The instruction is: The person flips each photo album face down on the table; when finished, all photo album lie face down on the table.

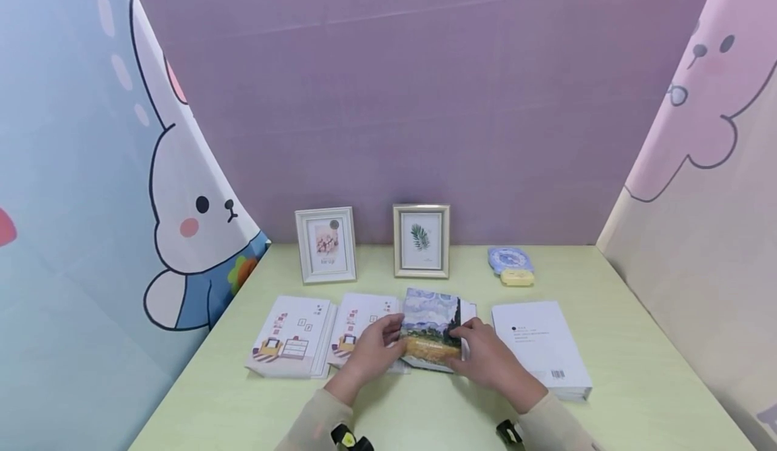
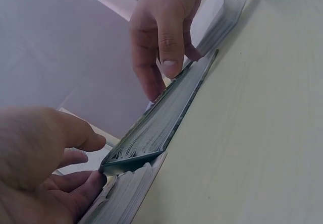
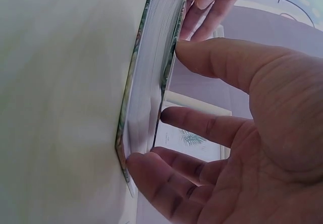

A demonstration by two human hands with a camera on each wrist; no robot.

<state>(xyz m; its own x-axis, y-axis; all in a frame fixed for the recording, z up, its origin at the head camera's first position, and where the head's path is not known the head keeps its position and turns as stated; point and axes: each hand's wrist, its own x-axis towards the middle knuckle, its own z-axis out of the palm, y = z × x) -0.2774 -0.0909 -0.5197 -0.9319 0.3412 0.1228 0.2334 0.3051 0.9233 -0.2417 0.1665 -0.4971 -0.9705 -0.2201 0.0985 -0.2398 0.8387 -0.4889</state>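
Observation:
A hardcover book (image 1: 429, 323) with a painted landscape on its cover lies between both hands at mid-table. My left hand (image 1: 376, 348) grips its left side, with fingers at the spine corner in the left wrist view. On the opposite side, my right hand (image 1: 485, 358) holds the edge; its thumb and fingertips touch the cover edges in the right wrist view. The white page block (image 3: 151, 57) shows between the covers. Left of it, a white illustrated book (image 1: 361, 313) is partly hidden by my left hand.
Another illustrated white book (image 1: 290, 336) lies farther left. A thick white book (image 1: 540, 343) with a barcode lies right. Behind stand a white picture frame (image 1: 326, 245) and a gold-toned frame (image 1: 421, 241). A blue-and-yellow object (image 1: 511, 265) lies at the back right.

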